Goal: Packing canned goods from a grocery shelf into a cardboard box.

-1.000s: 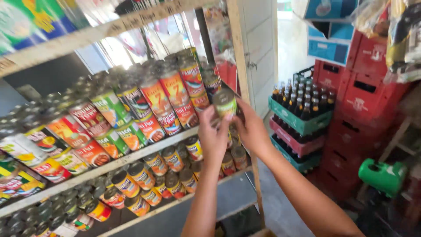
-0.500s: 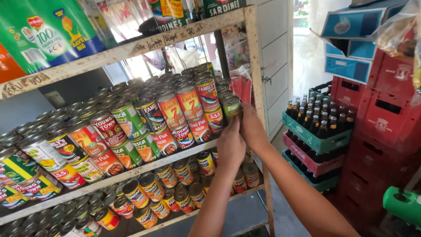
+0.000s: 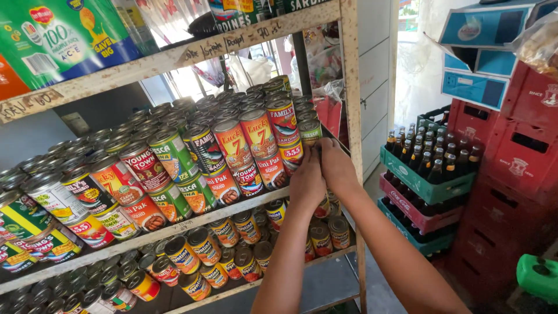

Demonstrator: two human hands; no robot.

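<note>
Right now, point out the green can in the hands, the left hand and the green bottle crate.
green can (image 3: 310,131), head view, on its label.
left hand (image 3: 306,185), head view, on the back of the hand.
green bottle crate (image 3: 423,185), head view, on its front wall.

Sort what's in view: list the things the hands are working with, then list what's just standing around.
In hand:
left hand
right hand
green-labelled can
stacked cans on the middle shelf

Standing around:
bottle crates
red crates
blue cartons
lower-shelf cans
</note>
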